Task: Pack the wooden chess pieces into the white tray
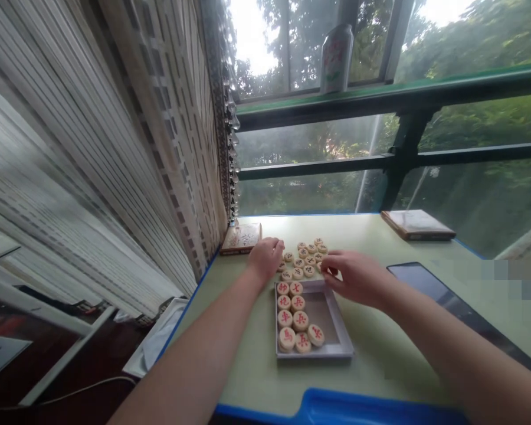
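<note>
Wooden Chinese chess pieces (310,260) with dark characters lie in a loose cluster beyond a shallow grey box (345,339). My left hand (266,258) is at the cluster's left edge, its fingers slightly bent and close to the pieces there. At the right edge, my right hand (351,274) has its fingers curled, with the fingertips at a chess piece (320,267) they partly hide. Inside the box, red-marked chess pieces (298,303) stand in two columns along the left. One red-marked piece (315,335) sits tilted beside them; the box's right part shows bare floor.
A small flat box (243,237) lies at the table's far left, another flat box (418,224) at the far right. A dark tablet-like slab (451,313) lies under my right forearm. A blue tray edge (336,407) is nearest me. Curtains (159,118) hang left; a can (336,59) stands on the window rail.
</note>
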Demonstrator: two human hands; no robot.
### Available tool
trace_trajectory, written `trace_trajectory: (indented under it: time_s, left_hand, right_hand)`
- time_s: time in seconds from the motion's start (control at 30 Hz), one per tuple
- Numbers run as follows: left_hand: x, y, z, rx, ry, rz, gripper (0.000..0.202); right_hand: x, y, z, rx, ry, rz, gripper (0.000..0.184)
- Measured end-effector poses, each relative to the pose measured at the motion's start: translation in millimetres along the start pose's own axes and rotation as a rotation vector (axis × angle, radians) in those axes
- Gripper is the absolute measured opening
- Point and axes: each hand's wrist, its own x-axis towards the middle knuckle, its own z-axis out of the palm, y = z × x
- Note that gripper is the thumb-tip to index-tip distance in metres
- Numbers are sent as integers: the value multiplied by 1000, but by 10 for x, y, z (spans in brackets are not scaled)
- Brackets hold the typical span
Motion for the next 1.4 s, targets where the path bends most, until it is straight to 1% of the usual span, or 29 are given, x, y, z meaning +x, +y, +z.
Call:
trace_trajectory:
  time_s: [0.1,0.17,0.3,0.43,0.53,0.67,0.73,0.93,1.2,1.3,1.4]
  left_hand:
    - [-7,18,3,60,-39,75,37]
    - [-5,4,2,66,-48,78,37]
    - [0,-25,2,59,-48,68,36]
    - [-1,-26,10,70,-57,77,35]
    - [-5,-23,14,80,-63,78,35]
    - [-12,-21,14,94,-74,78,36]
    - [-16,-21,15,107,-77,80,36]
    - [-18,-21,22,144,-85,89,32]
    - [-5,-28,33,140,-92,82,28]
    - [-8,-19,23,142,-99,82,31]
    - [-10,-5,9,150,-100,84,37]
  right_hand:
    - [-93,-162,-40,160,-212,-138,14]
    - [-147,-244,-41,200,-273,-195,11]
    - [-193,-300,-10,245,-274,-281,17]
    - [-197,-297,24,267,-291,-328,13]
    - [-197,-300,39,274,-314,-297,11]
    - [-195,-337,43,290,-285,-276,6]
    - [-193,-352,52,295,-287,-277,7]
    - [-183,-326,128,269,-336,-249,20]
    - [-155,-381,160,219,-262,-321,32]
    - [-158,-370,151,227,-297,-280,30]
    - [-177,-345,127,268,-331,-254,22]
